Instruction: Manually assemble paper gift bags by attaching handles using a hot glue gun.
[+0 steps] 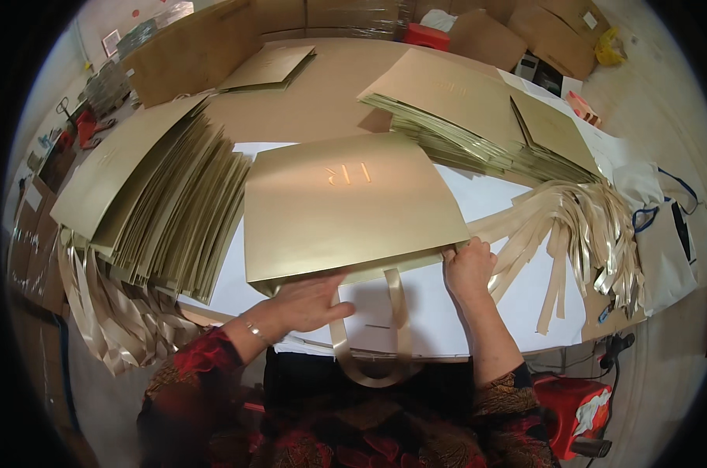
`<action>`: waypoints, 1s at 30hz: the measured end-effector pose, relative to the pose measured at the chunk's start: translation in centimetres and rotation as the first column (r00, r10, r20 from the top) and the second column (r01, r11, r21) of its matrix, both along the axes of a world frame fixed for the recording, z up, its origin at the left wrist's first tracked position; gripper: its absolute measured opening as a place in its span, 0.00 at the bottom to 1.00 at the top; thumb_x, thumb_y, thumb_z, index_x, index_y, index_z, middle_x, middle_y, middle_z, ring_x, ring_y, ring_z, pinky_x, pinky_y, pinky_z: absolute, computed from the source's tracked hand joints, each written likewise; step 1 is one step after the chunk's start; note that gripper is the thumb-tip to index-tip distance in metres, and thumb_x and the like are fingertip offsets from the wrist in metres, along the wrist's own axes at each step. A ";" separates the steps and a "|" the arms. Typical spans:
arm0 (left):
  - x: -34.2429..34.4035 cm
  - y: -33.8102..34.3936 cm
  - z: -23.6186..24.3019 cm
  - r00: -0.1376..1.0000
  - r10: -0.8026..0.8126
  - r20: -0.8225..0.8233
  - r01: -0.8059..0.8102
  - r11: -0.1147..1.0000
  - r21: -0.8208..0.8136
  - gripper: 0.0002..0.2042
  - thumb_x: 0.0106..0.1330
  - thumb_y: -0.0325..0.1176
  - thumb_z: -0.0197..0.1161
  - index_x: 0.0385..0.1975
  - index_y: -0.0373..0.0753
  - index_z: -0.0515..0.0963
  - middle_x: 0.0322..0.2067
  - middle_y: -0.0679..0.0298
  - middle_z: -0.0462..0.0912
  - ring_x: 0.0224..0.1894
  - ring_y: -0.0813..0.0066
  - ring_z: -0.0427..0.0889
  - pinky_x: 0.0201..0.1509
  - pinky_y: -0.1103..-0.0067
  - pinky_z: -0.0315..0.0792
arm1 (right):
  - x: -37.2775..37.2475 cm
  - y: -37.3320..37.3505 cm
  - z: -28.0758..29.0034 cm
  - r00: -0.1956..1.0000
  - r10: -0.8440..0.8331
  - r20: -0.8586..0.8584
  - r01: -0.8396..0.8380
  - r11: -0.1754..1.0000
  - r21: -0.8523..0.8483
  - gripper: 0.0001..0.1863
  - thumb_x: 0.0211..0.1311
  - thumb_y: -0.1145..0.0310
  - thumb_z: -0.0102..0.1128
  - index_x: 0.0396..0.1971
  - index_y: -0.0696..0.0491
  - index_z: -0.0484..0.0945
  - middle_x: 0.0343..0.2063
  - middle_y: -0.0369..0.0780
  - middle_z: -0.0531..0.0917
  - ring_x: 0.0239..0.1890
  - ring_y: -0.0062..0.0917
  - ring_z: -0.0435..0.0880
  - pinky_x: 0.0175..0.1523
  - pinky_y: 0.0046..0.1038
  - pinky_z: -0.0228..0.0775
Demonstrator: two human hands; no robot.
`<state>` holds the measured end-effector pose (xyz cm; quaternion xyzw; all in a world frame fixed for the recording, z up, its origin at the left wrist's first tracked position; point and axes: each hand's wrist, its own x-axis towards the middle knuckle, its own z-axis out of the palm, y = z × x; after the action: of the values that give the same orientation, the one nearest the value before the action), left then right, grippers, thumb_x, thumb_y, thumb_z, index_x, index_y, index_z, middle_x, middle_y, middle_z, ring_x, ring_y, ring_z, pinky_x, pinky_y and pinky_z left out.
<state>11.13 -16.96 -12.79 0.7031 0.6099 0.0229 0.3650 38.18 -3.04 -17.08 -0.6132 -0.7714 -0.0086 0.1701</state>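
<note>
Gold paper bag (346,210) at the centre of the work table (322,101), lying flat with its broad face up and its opening edge toward the person; a shiny mark lies toward its far side. A satin ribbon handle (400,304) extends from the near edge, its loop passing over the table's near edge. Beneath the bag is white sheeting (517,312).

The left hand (303,303), with a bracelet (254,331) at the wrist, is at the near edge, left of centre. Its thumb points right, apart from the fingers and beside the ribbon; the fingertips are obscured, so whether they grip cannot be told. The right hand (469,267) holds the bag's near right corner, fingers curled narrow around it.

To the left, a row of similar bags (174,195) leans in a fanned stack, with loose ribbons (112,320) hanging at its near end. To the far right is a second stack (447,86); nearer, a thick bundle of ribbons (579,218) spreads over the sheeting. A single folded bag (268,69) lies at the far left, beside a cardboard box (190,54). A red stool (564,398) stands at the near right.
</note>
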 end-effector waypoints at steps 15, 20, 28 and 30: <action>7.5 3.8 -2.3 0.994 -0.106 0.008 0.093 0.902 0.422 0.44 0.61 0.60 0.56 0.67 0.29 0.54 0.65 0.42 0.62 0.70 0.52 0.58 0.71 0.64 0.52 | -0.4 -0.4 0.6 0.999 0.028 0.029 -0.027 0.998 -0.050 0.14 0.60 0.58 0.59 0.35 0.53 0.83 0.35 0.43 0.78 0.43 0.39 0.74 0.45 0.44 0.65; 2.1 0.6 -1.5 0.995 -0.019 -0.097 0.038 0.979 0.199 0.39 0.61 0.56 0.55 0.67 0.36 0.57 0.64 0.46 0.65 0.67 0.53 0.63 0.71 0.65 0.54 | 0.3 -0.3 0.3 0.999 -0.032 0.020 0.032 0.999 -0.013 0.14 0.60 0.57 0.59 0.33 0.52 0.84 0.35 0.43 0.78 0.42 0.39 0.74 0.46 0.43 0.65; 0.4 0.8 1.7 0.944 0.254 -0.211 -0.210 0.955 0.210 0.41 0.62 0.64 0.52 0.61 0.31 0.66 0.59 0.37 0.67 0.65 0.47 0.65 0.67 0.57 0.57 | 0.6 -3.1 7.6 0.994 0.113 -0.004 -0.107 0.925 -0.366 0.19 0.57 0.54 0.61 0.37 0.55 0.83 0.39 0.50 0.84 0.45 0.43 0.81 0.52 0.38 0.71; 2.9 2.5 0.1 0.777 0.321 0.542 -0.582 0.694 0.424 0.40 0.62 0.65 0.54 0.60 0.32 0.67 0.58 0.43 0.71 0.63 0.50 0.68 0.65 0.55 0.58 | 4.6 -3.9 7.5 0.836 0.250 -0.488 -0.283 0.959 0.007 0.16 0.58 0.60 0.60 0.39 0.56 0.82 0.38 0.47 0.83 0.44 0.41 0.80 0.50 0.38 0.71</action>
<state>14.07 -14.44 -12.65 0.5784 0.6362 0.4486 0.2437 42.83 -6.94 -9.61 -0.4876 -0.7818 0.1939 0.3368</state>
